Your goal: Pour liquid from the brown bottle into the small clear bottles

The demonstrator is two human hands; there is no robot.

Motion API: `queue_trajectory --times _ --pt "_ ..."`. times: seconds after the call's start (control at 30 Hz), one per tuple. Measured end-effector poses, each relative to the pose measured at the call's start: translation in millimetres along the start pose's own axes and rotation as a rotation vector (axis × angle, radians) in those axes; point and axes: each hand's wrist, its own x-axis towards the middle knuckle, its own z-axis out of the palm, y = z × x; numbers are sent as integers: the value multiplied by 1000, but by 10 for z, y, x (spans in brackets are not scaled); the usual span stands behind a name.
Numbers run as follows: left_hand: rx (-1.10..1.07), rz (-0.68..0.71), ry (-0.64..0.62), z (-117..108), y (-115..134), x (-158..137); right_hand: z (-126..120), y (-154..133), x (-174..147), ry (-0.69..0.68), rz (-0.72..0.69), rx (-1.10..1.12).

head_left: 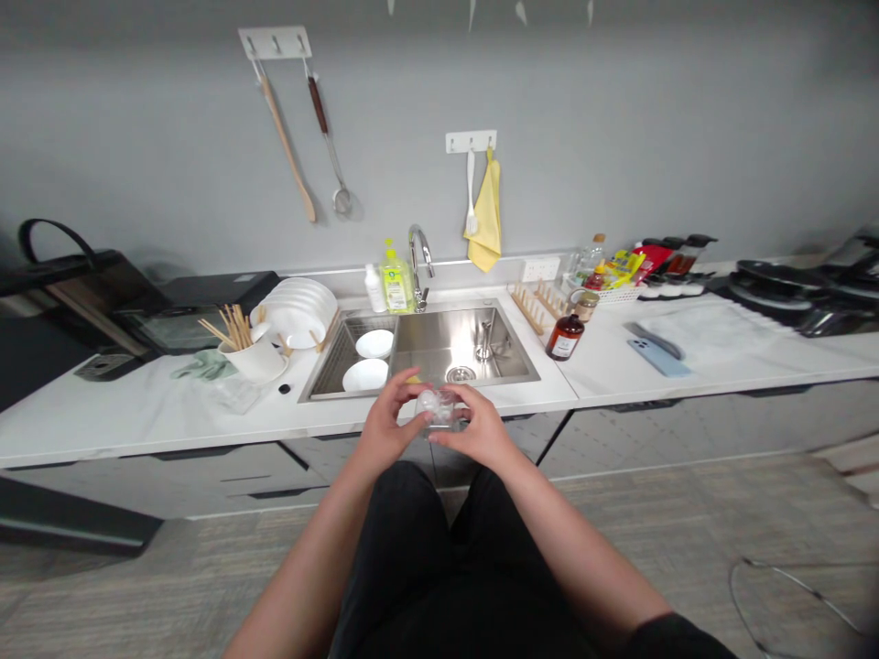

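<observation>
In front of the sink's front edge, my left hand point(393, 423) and my right hand point(476, 428) hold a small clear container point(441, 414) between them. Its see-through walls show something whitish or shiny inside, too small to make out. My fingers wrap it from both sides, thumbs nearest me. Just beyond is the steel sink point(439, 334), whose left part holds a drain basket point(341, 343) with two white bowls point(365, 374). A bit of something yellow shows behind my left fingertips.
Behind the sink stand a tap point(420, 265) and a yellow-green soap bottle point(396, 282). White plates point(302, 307) and a cup of chopsticks point(257, 357) are at the left. A brown bottle point(564, 337), a wooden rack point(527, 307) and a blue phone point(659, 357) lie to the right.
</observation>
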Motion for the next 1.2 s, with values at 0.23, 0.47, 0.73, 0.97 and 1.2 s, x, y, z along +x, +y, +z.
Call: queue_trajectory --times 0.23,0.47,0.73,0.97,1.2 --pt "23 9 -10 23 10 54 9 -20 -27 -43 18 57" --pt "-44 55 -59 -176 66 95 -71 -40 -29 -51 38 123" --pt "-11 -5 -25 -166 115 92 -65 -72 -35 -51 28 113" --pt "238 82 -99 -150 217 76 -37 -66 -86 -66 3 49" --pt "212 70 -13 -265 172 18 -105 -14 -88 -17 25 31"
